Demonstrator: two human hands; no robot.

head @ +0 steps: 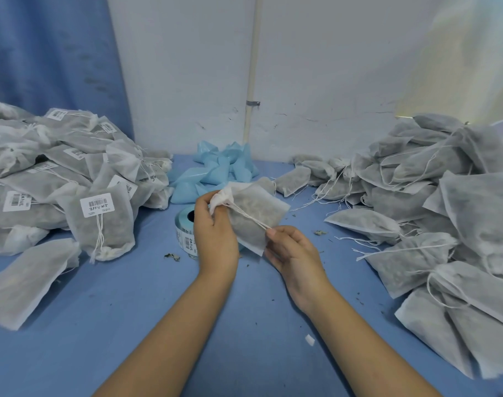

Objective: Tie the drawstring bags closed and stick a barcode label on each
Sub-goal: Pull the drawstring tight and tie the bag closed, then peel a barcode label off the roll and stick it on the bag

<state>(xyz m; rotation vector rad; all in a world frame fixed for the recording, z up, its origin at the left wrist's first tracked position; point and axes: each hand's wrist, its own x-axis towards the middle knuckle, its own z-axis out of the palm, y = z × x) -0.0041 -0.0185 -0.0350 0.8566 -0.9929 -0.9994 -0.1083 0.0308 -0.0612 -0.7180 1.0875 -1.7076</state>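
Right hand [293,250]: thumb and forefinger closed in a pinch on the ends of the drawstring [250,217], which runs taut toward lower right.

Left hand [216,233]: fingers curled round the gathered neck of the drawstring bag [259,213]. The bag is at frame centre and appears held just above the table [130,310].

Judged purpose: one hand anchors the mouth so the other's pull cinches it. No knot is evident yet.

Label roll [184,224] stands just behind the left hand, within reach for the sticking step.

Labelled bags [72,167] are heaped at middle left, unlabelled bags [445,196] at right (sorted by side, apparently). Blue backing scraps [213,167] lie above centre.
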